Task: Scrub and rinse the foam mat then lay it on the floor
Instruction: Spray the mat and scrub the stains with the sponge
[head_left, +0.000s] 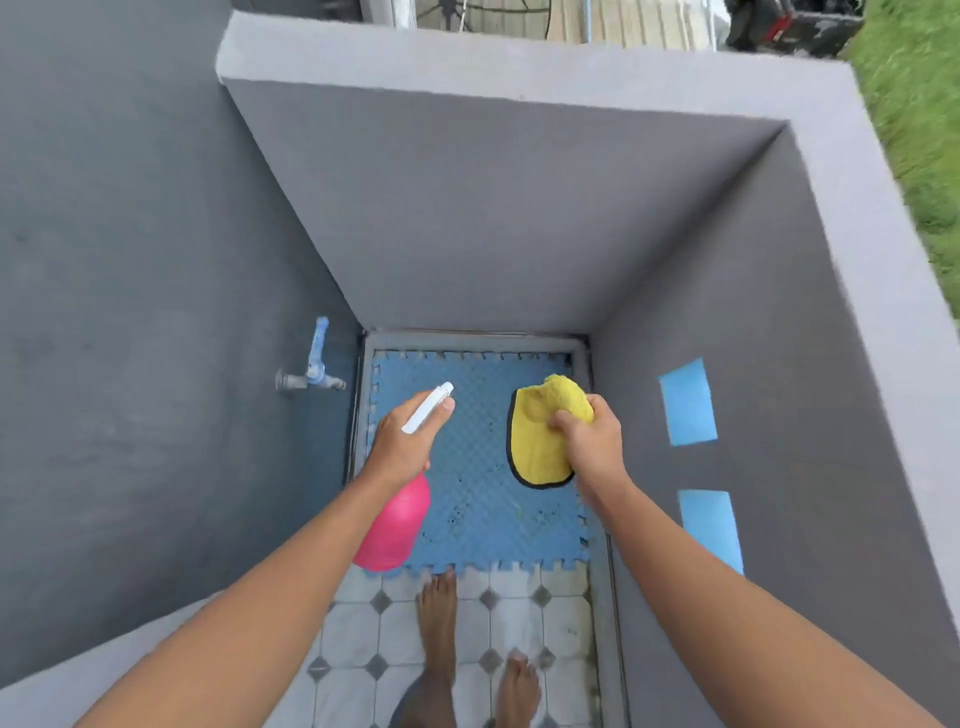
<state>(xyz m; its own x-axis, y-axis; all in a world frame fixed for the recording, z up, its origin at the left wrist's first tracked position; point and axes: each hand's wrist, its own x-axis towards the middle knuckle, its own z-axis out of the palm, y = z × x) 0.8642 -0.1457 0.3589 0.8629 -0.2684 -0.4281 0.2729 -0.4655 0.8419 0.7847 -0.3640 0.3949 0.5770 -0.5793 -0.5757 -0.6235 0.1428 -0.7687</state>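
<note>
A grey-walled wash bay, its tiled floor (353, 644) bearing a blue foam mat (483, 509) laid flat, a wall tap (311, 375) just left of it. Above the mat, the left hand (402, 441) wraps its fingers round a pink spray bottle (396, 525); the right hand (589, 439) clenches a yellow cloth (535, 447). Once water wets the tiles, bare feet (439, 618) may slip.

I am looking down into a narrow wash bay closed in by grey painted walls: a dark left wall (130, 260) running beside me, a paler far wall (493, 208) facing me, and a right wall (810, 322) rising next to it. A tap (311, 376) with a blue handle is sticking out of the left wall. Two blue patches (688, 402) are showing on the right wall. White floor tiles (363, 649) with grey diamonds are lying underfoot. Daylight is falling evenly, and grass (914, 104) is growing beyond the wall top.
</note>
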